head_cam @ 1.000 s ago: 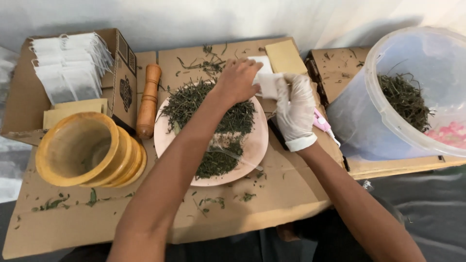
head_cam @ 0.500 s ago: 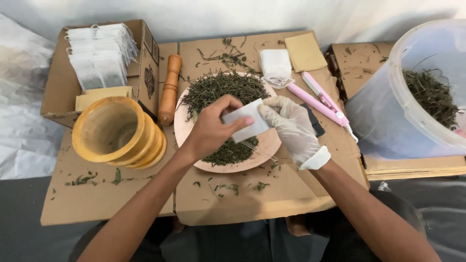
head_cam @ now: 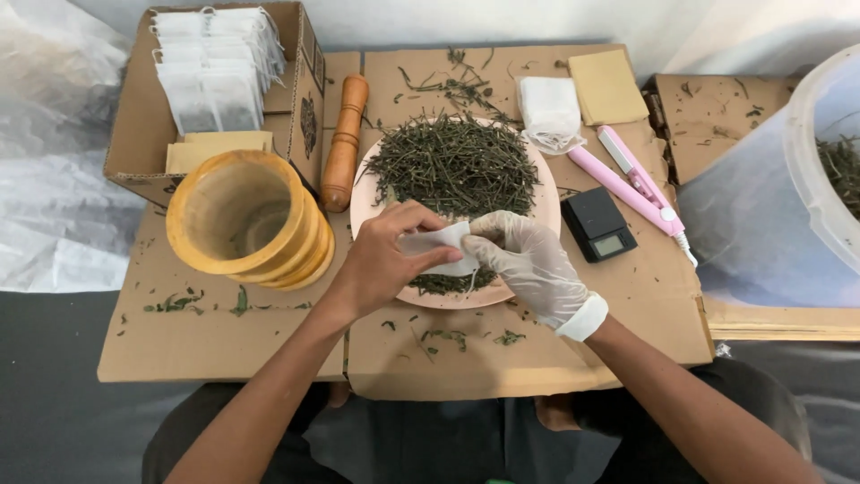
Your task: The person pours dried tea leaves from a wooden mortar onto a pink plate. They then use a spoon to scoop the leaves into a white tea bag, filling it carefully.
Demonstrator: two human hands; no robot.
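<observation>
- Two hands meet over the near edge of a pink plate (head_cam: 365,193), both pinching one small white filter bag (head_cam: 436,242).
- Left hand (head_cam: 387,262), bare, grips the bag from 9 o'clock, thumb on top and fingers curled under it.
- Right hand (head_cam: 528,264), in a thin white glove, holds the same bag from 3 o'clock, fingertips closed narrowly on its edge.
- Dried green leaves (head_cam: 452,166) lie heaped on the plate, at 12 o'clock from the bag.
- At 9 o'clock from the plate sits a yellow wooden mortar (head_cam: 242,220); a wooden pestle (head_cam: 345,143) lies between the two.
- At 10 o'clock an open cardboard box (head_cam: 309,90) holds rows of white bags (head_cam: 215,72).
- At 3 o'clock from the plate rests a small black scale (head_cam: 598,224), with a pink sealing tool (head_cam: 632,179) just beyond it.
- At 1 o'clock lies a loose stack of empty bags (head_cam: 548,109) beside a tan pad (head_cam: 607,85).
- Far at 3 o'clock stands a large translucent bucket (head_cam: 797,179) with more leaves inside.
</observation>
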